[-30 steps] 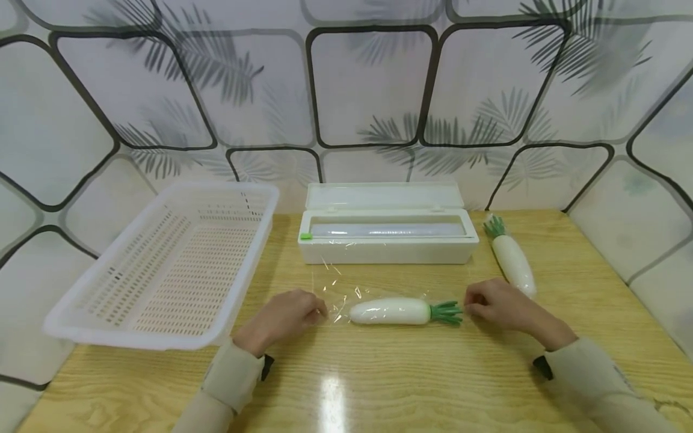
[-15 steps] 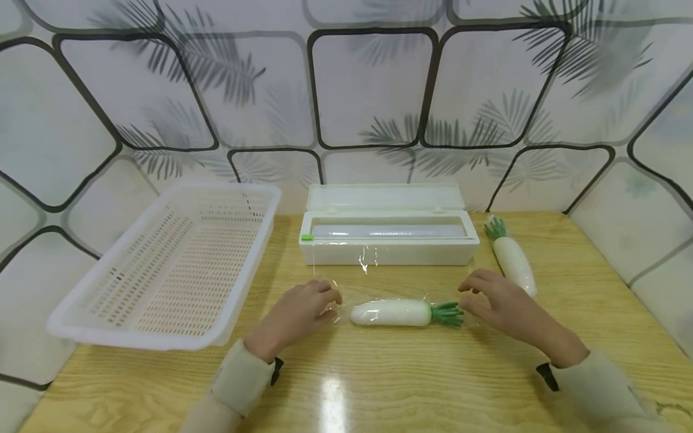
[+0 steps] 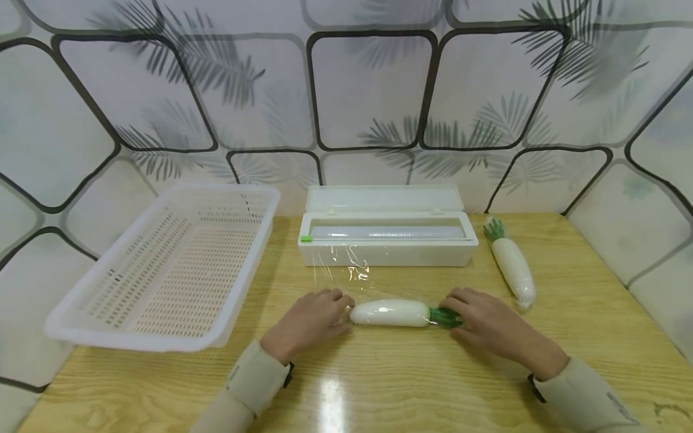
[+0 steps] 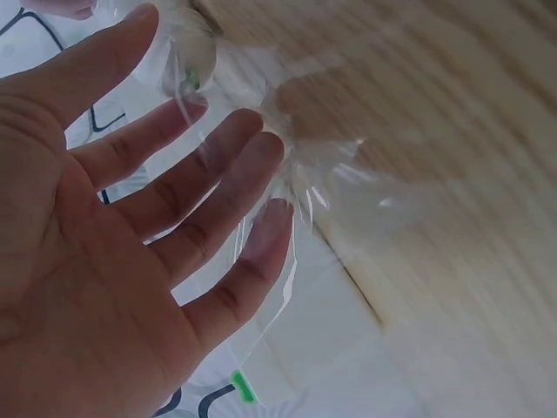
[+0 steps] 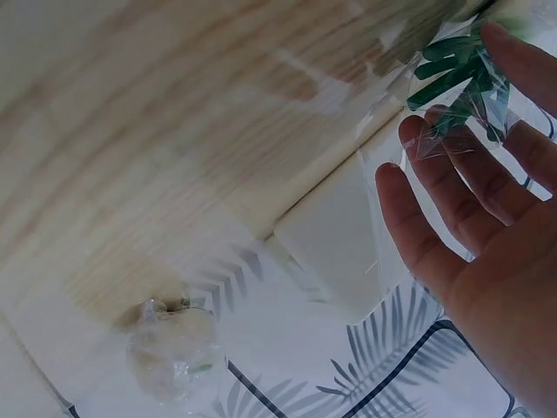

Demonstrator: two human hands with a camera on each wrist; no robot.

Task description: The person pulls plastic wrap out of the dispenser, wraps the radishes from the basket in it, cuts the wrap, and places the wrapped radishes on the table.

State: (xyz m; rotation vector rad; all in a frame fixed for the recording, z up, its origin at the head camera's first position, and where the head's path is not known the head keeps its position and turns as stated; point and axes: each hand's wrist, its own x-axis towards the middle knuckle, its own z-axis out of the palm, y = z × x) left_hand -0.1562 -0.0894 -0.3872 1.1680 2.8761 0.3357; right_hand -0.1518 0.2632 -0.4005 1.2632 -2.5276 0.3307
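Observation:
A white radish (image 3: pixel 390 313) with green leaves (image 3: pixel 445 317) lies crosswise on the table, with clear plastic wrap over it. My left hand (image 3: pixel 313 322) is at its pointed end; the left wrist view shows the fingers (image 4: pixel 200 187) fairly straight against the wrap (image 4: pixel 326 187). Over the leafy end is my right hand (image 3: pixel 489 325). In the right wrist view its fingers (image 5: pixel 461 187) are extended under the film, with the leaves (image 5: pixel 457 83) between thumb and fingers. From the radish, the wrap runs back to a white dispenser box (image 3: pixel 388 254) with its lid raised.
A white perforated basket (image 3: pixel 216 328) stands at the left of the wooden table (image 3: pixel 390 385). At the right lies a second, wrapped radish (image 3: pixel 513 267). The film roll (image 3: pixel 387 232) sits inside the box, and a green slider (image 3: pixel 306 239) is at its left end. A patterned wall rises behind.
Both hands have moved inward, the left to the radish's tip and the right onto its leaves. The wrap near the box has shifted. The radish has stayed in place.

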